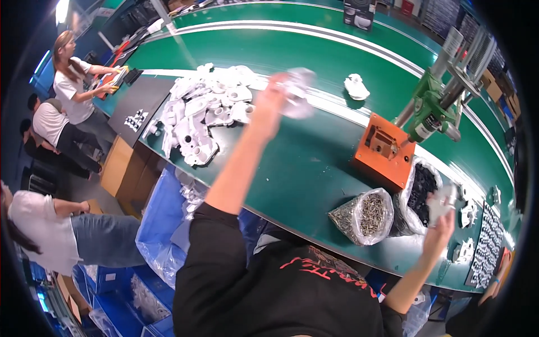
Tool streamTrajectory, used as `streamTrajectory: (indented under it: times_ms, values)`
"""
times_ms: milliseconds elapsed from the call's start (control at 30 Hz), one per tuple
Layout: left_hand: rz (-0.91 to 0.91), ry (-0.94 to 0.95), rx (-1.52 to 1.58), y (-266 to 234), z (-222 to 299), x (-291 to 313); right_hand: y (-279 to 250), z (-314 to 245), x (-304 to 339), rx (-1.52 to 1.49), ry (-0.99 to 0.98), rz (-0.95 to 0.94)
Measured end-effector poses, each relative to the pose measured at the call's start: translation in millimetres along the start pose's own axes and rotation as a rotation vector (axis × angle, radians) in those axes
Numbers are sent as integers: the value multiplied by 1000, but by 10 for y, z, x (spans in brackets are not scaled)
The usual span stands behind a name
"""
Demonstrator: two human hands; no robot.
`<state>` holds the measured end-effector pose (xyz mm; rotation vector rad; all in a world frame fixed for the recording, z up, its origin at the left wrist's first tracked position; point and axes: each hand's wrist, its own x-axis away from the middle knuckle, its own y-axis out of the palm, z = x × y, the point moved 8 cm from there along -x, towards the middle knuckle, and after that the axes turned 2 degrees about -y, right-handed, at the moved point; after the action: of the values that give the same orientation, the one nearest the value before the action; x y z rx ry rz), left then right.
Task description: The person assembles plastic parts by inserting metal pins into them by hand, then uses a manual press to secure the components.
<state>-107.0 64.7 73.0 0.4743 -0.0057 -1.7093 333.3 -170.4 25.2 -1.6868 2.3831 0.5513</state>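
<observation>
My left hand (271, 104) is raised over the green workbench, closed on a pale moulded plastic part (298, 94) that is smeared by motion. On the right, my right hand (441, 227) grips another white plastic part (442, 203) above the table near a bag of small black pieces (422, 190). A large pile of similar white plastic housings (196, 106) lies left of my left forearm. Between my hands stands a green press (431, 115) with an orange base block (377, 147). In front of it, an open clear bag holds many small metal pins or screws (371, 216).
A single white part (356, 87) sits on the green belt beyond. At right, several white parts (467, 213) lie beside a dark tray of small pieces (486, 247) and another person's hand (502, 267). Blue bins (120, 297) and several people stand at left.
</observation>
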Motion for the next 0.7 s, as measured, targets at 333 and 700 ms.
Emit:
streamTrajectory:
  times_ms: [333, 700]
  values:
    - [-68, -30, 295, 1472, -227, 897, 2039, 58, 184, 56, 182, -348]
    - [-58, -172, 395, 1598, -429, 1031, 2051, 65, 277, 141, 76, -301]
